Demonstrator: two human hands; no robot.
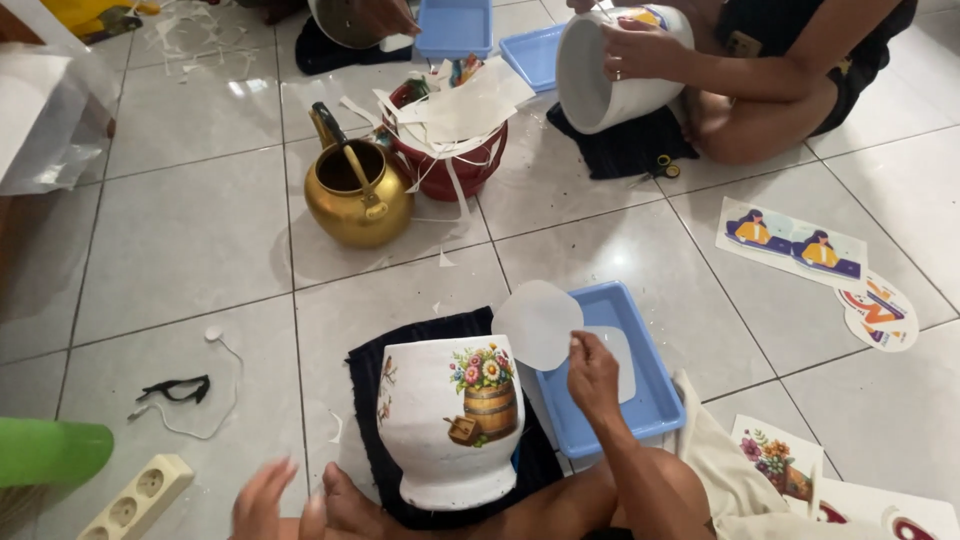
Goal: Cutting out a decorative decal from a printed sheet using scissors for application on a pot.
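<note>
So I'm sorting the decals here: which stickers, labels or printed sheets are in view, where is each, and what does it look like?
Pale round decal: pinched in the right hand above the blue tray.
Flower-and-barrel decal: on the white pot, multicoloured.
Strip sheet: floor, right; two seated figures, yellow and purple.
Round sticker sheet: beside it; red, orange, blue.
Floral sheet: lower right.

A single head-worn camera looks steeply down and forward over the tiled floor (200, 250). It sits close above the person's own right hand (592, 375) and white pot (450, 420), while a co-worker's pot (610, 70) lies farther off at the top edge.
</note>
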